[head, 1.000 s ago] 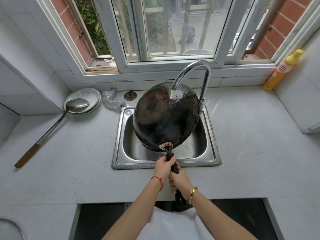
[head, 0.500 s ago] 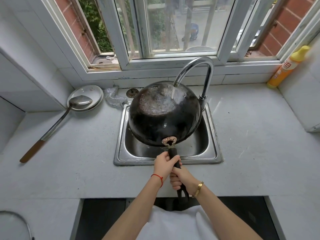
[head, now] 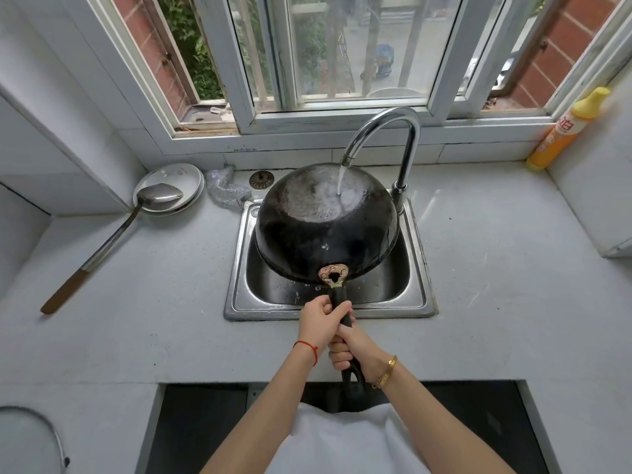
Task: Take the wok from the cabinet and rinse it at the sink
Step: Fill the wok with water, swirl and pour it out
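**A:** Pale stone counter [head: 496, 302] under a barred window [head: 338, 49], steel sink [head: 419, 268] let into the middle. What's being held?

**B:** The wok [head: 325, 227], by its long black handle [head: 342, 311]. The left hand [head: 319, 321] is wrapped round the handle just behind the brass collar; the right hand [head: 349, 348] grips directly behind it, nearer the body, fingers curled under. Both are closed tight on the handle, one stacked after the other.

**A:** Why two hands?

**B:** My guess is leverage. The bowl hangs out well ahead of the grip, turned bottom-up and tilted, so the weight sits far from the wrists.

**A:** And why upside down?

**B:** The faucet [head: 386, 131] arches over the far side of the wok, and its stream [head: 341, 179] lands on the outer base and spreads. That looks like rinsing the underside, with runoff dropping into the basin below.

**A:** What's out beyond the hands?

**B:** Ahead and to the left: a drain plug [head: 261, 179], a wad of steel mesh scrubber [head: 225, 188], then a white plate [head: 171, 186] with a ladle [head: 109, 241] resting in it, its wooden end trailing back across the counter. Far right of the grip, an orange bottle [head: 567, 128] stands in the corner.

**A:** Anything in the way?

**B:** The faucet's upright post stands just beside the wok's right rim; swinging that way would likely knock it. The spout leaves little room above.
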Tool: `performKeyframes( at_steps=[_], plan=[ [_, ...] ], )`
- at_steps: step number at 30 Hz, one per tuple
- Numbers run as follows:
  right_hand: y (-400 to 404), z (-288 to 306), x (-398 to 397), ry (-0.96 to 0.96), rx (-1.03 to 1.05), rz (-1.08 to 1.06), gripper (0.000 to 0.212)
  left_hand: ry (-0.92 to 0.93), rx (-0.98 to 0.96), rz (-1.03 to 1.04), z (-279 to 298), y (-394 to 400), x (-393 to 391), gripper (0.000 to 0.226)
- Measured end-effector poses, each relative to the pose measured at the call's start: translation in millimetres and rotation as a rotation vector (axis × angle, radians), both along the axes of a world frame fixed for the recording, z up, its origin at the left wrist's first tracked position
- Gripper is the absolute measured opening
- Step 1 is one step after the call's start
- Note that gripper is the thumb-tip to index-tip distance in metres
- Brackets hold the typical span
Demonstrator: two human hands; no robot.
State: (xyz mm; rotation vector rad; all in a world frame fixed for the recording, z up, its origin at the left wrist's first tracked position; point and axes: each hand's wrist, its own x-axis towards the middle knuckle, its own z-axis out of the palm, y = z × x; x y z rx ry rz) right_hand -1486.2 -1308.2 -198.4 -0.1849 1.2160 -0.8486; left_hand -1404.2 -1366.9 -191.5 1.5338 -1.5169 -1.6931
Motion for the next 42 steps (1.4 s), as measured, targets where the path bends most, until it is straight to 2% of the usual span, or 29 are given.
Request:
performKeyframes(
  at_steps=[5,12,19,42],
  plan=[
    [2,3,6,0.113,0.018,-0.018,0.042,0.1,0.079,0.033,1,3,2,0.017],
    [1,5,10,0.28,0.029,-0.039,0.029,0.187,0.192,0.076,4,2,0,0.022],
    [-2,1,15,0.393,0.031,-0.082,0.025,0.257,0.266,0.104,2,-1,1,0.017],
    [-4,-8,13,0.388,0.07,-0.074,0.026,0.293,0.306,0.106,-4,-3,1,0.024]
  ],
)
